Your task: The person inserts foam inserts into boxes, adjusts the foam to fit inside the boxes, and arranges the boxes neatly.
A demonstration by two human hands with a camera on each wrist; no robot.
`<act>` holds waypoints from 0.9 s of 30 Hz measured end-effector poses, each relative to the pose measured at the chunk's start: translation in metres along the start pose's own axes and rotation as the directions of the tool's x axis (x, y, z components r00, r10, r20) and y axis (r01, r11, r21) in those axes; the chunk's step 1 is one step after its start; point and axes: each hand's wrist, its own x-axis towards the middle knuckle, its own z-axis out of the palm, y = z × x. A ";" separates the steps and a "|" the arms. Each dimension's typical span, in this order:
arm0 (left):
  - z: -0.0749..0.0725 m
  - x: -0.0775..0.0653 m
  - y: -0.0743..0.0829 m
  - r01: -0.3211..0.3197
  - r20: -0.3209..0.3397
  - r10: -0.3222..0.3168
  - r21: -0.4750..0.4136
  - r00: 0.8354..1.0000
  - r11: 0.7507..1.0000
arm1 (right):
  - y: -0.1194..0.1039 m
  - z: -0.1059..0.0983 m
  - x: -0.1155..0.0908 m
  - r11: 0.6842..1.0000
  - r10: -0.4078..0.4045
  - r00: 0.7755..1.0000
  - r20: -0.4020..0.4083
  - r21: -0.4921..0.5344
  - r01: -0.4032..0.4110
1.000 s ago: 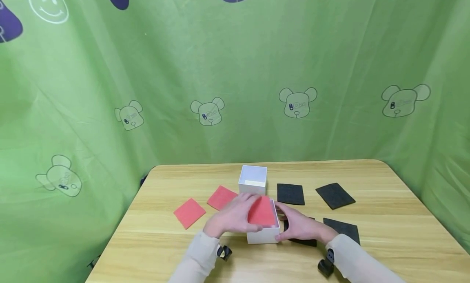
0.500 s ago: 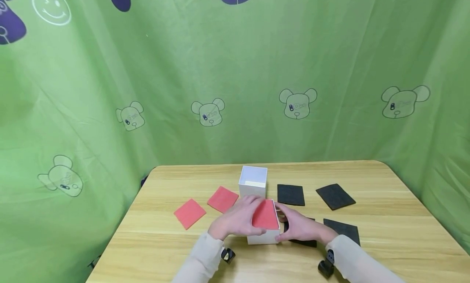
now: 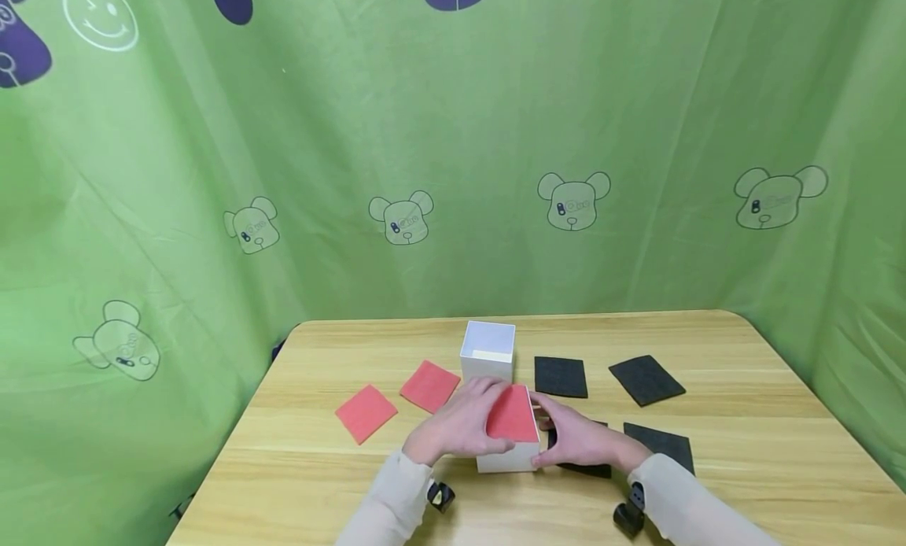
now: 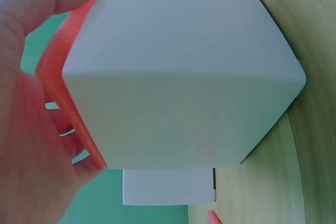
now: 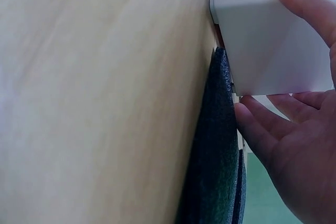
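A near white box (image 3: pixel 508 456) stands in front of me with a red foam square (image 3: pixel 513 415) across its top opening. My left hand (image 3: pixel 462 422) holds that square from the left, thumb at its near edge and fingers toward the far edge. In the left wrist view, the red foam (image 4: pixel 59 72) bulges past the rim beside the thumb. My right hand (image 3: pixel 576 434) grips the box at its right side. The right wrist view has the thumb on one face of the white box (image 5: pixel 278 40) and the fingers around the adjoining corner; the inside is hidden.
Behind stands a second white box (image 3: pixel 488 365), open at the top. Two red foam squares (image 3: pixel 366 414) lie to the left. Several black foam squares (image 3: pixel 646 379) lie to the right, one partly under my right hand. A green curtain (image 3: pixel 467 278) hangs behind the table (image 3: pixel 297 451).
The red foam square has come down and right, from tilted above the opening to level with the rim. My left hand moved slightly right with it; the right hand stays on the box.
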 end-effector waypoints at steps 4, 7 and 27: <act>0.001 -0.001 -0.001 0.002 -0.013 -0.002 -0.012 1.000 1.000 | 0.000 0.000 0.000 1.000 0.009 1.000 0.002 0.003 -0.009; 0.001 -0.001 -0.001 0.008 -0.019 -0.008 -0.022 1.000 1.000 | -0.001 0.000 -0.001 1.000 0.019 1.000 0.001 0.001 -0.019; 0.008 -0.002 -0.009 -0.040 0.015 0.040 0.006 0.999 0.999 | -0.001 -0.002 -0.001 1.000 0.023 1.000 0.009 -0.020 -0.023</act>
